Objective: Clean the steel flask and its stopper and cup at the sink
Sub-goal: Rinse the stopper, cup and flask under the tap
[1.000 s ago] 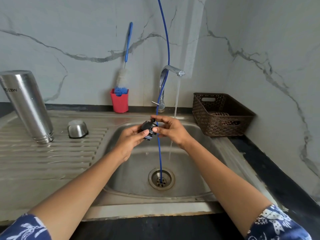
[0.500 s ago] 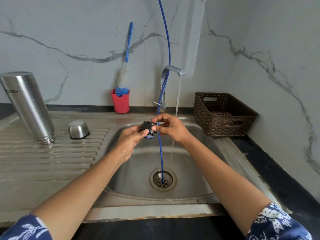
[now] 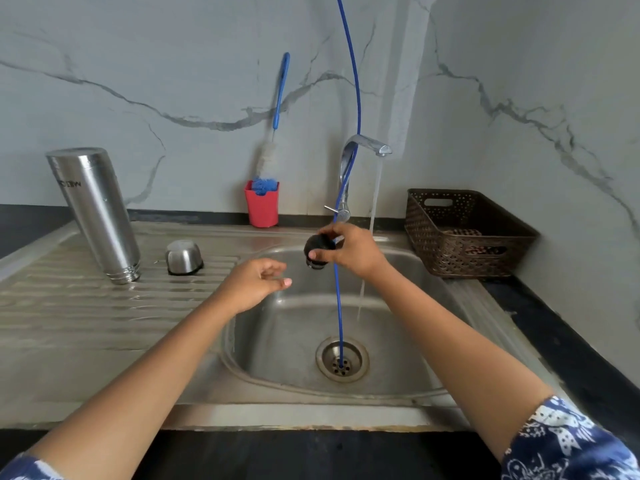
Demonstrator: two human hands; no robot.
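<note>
The right hand (image 3: 349, 252) pinches the black stopper (image 3: 318, 250) in its fingers, round top up; the running water (image 3: 376, 188) falls just beside those fingers, away from the left hand (image 3: 254, 282); that hand hangs loose, fingers half curled, holding nothing; the right is nearer the water.

Fingers (image 3: 334, 230) of the right hand (image 3: 356, 251) hide the right part of the stopper (image 3: 316, 250). The blue cord (image 3: 356, 81) runs out of frame at 12 o'clock. The left sleeve (image 3: 20, 470) and right sleeve (image 3: 568, 445) are cut off at 7 and 5 o'clock. What lies in the basket (image 3: 417, 220) is unclear.
</note>
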